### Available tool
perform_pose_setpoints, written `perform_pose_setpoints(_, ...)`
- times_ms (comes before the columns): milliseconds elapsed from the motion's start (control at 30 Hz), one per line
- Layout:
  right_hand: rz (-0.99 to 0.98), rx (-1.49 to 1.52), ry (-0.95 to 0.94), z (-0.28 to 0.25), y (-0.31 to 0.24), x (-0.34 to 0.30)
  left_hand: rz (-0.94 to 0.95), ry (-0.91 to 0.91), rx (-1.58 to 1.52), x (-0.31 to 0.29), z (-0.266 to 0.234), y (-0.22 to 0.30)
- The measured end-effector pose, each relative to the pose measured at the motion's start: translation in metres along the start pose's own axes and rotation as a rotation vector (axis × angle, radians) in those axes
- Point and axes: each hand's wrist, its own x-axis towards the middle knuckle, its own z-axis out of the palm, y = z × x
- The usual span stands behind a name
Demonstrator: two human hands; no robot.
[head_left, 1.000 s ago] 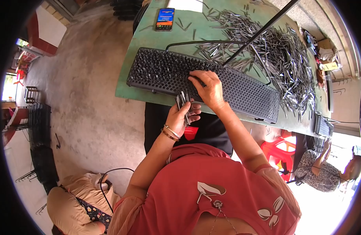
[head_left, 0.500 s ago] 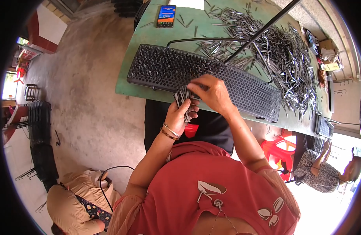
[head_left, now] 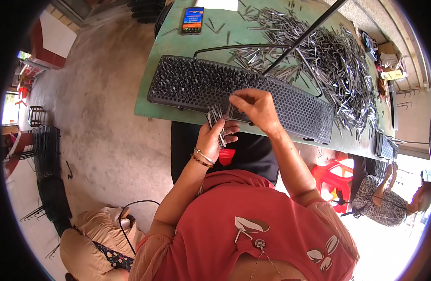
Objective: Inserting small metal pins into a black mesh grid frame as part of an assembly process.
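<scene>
My left hand (head_left: 211, 134) is closed on a small bundle of thin dark metal strips (head_left: 215, 114), held just off the table's near edge. Above it, my right hand (head_left: 260, 111) pinches what looks like one such strip, pointing down beside the bundle. Just beyond both hands lies a long black perforated board (head_left: 295, 107) on the green table. Many upright strips (head_left: 192, 77) fill the holes on its left and back portion. Rows of bare holes show along its right side and near the front. A black wire frame (head_left: 239, 46) rises behind the board.
A large loose heap of metal strips (head_left: 337, 65) covers the table's right and back. A phone (head_left: 192, 21) lies at the table's (head_left: 154, 47) far left. Red stools (head_left: 335, 178) stand at right. One person (head_left: 384, 201) sits at right, another (head_left: 96, 243) at lower left.
The left hand's fingers have spread a little around the bundle, and the right fingertips have shifted slightly right. The whole view has moved slightly.
</scene>
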Motion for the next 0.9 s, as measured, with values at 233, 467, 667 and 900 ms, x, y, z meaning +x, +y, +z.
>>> perform_pose_setpoints(233,-0.303,-0.141,0.240,0.005,0.009,0.016,-0.027,0.023,0.025,-0.001,-0.001,-0.002)
perform_pose_setpoints(467,-0.390,-0.205,0.238,0.005,0.014,0.018,-0.024,0.031,0.034,-0.003,-0.001,-0.004)
perform_pose_setpoints(667,-0.385,-0.196,0.254,0.003,0.014,0.018,-0.033,0.034,0.027,-0.002,-0.001,-0.003)
perform_pose_setpoints(900,-0.467,-0.304,0.265,0.006,0.013,0.015,-0.048,0.013,0.070,-0.001,-0.003,-0.001)
